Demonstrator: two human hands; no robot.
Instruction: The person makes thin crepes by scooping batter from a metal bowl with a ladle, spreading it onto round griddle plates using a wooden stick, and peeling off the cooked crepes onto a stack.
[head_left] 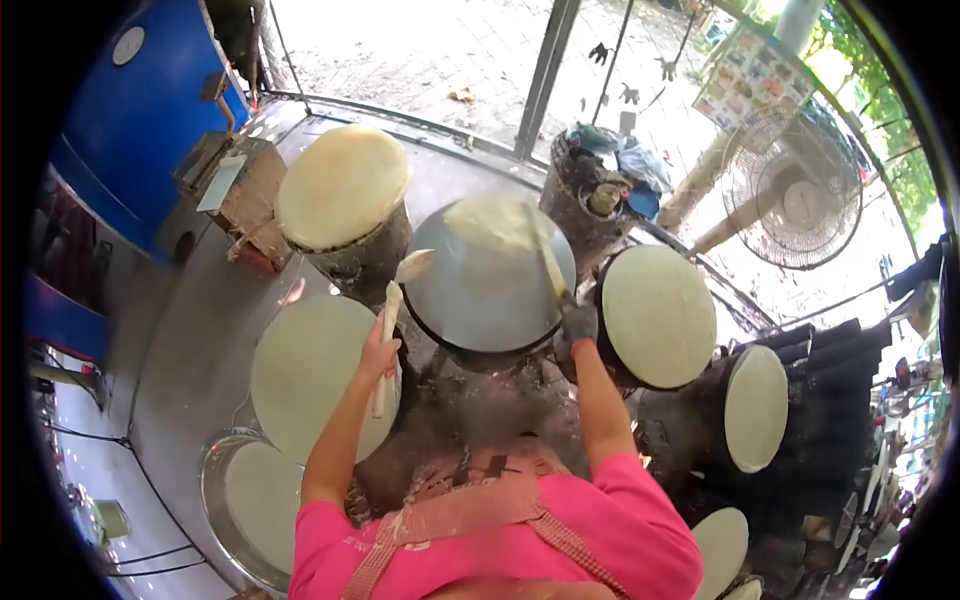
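My left hand (378, 352) is wrapped round the pale handle of a batter-coated ladle (393, 300), whose bowl reaches the left edge of the round grey griddle (475, 300). In a dark glove, my right hand (575, 325) grips a long wooden spreader (549, 262) at the griddle's right side. The spreader's far end, slightly blurred, lies at a patch of pale batter (490, 222) on the far part of the griddle. Grey surface shows over the nearer part.
Round griddles covered with pale sheets stand around me: far left (345, 185), near left (320, 375), right (660, 315) and farther right (757, 410). A metal basin (212, 490) of pale liquid is at lower left. A fan (795, 195) stands at upper right.
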